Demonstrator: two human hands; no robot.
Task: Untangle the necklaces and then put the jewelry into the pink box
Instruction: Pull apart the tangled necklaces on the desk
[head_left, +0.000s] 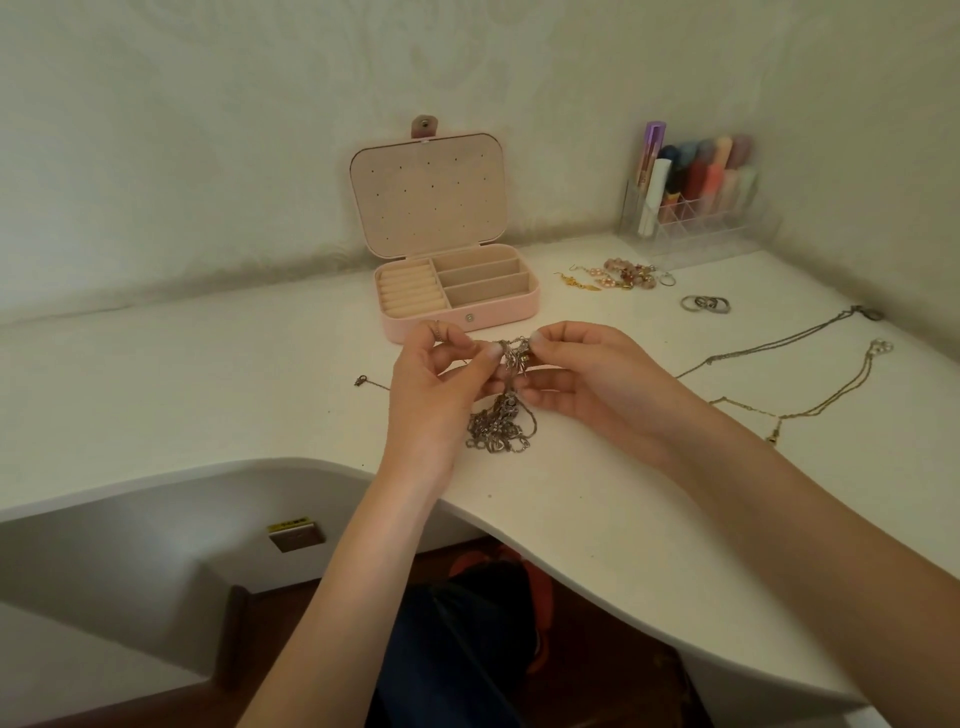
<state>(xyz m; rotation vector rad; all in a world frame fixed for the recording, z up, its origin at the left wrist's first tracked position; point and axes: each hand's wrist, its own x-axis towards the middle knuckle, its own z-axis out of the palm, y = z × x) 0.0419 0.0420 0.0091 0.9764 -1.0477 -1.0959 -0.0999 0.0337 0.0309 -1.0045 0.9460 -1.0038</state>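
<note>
A white desk (208, 374) with a curved front edge fits into a corner of pale walls. Toward the back, left of centre, the pink box (457, 291) stands open, its lid upright against the wall, ring rolls on the left and three long compartments on the right. Just in front of it the left hand (441, 384) pinches the top of a tangle of silver necklaces (501, 415) between thumb and fingertips; a loose clasp end (359, 381) lies on the desk beside that hand. The right hand (582, 379) pinches the same knot from the other side, the remaining fingers loosely curled beneath. The bulk of the chains hangs down and pools on the desk between both wrists. Further right lie gold earrings (576, 280), a beaded bracelet (631, 273), several rings (705, 303) and two separate necklaces (810, 384) stretched out flat. In the far right corner stands a clear organizer (691, 208) of cosmetics.
</note>
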